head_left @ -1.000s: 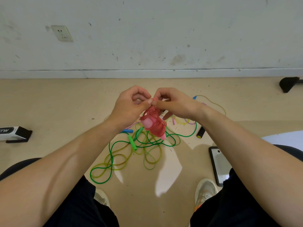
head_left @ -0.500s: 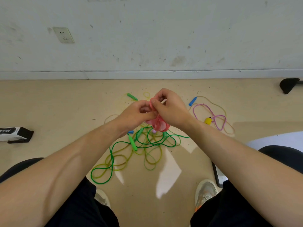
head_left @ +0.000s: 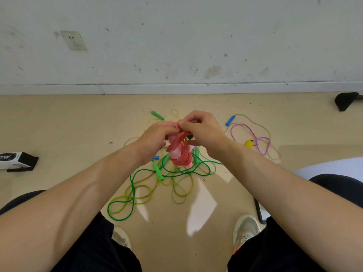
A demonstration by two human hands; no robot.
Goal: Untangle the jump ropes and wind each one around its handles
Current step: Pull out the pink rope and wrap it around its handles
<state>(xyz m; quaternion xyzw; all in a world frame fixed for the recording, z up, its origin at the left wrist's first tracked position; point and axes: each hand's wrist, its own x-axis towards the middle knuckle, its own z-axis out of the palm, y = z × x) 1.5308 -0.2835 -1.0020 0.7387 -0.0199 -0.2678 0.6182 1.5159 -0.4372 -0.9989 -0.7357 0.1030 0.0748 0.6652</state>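
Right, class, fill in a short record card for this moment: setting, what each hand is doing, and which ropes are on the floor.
setting: beige floor by a white wall
left hand: gripping the red rope bundle
right hand: pinching the red cord at the bundle's top
red rope: mostly wound around pink handles
green rope: loose, tangled on the floor
purple rope: loose, to the right
side item: black-and-white box, left

Beige floor (head_left: 59, 124) under a scuffed white wall (head_left: 196, 36).

Wall socket (head_left: 73, 40) at upper left; pale baseboard (head_left: 176, 88) along the foot of the wall. Black-and-white box (head_left: 17, 161) flat on the floor at left edge; black object (head_left: 345, 100) at far right. Light sneakers (head_left: 246, 231) near bottom; dark phone edge (head_left: 258, 211) just beside.
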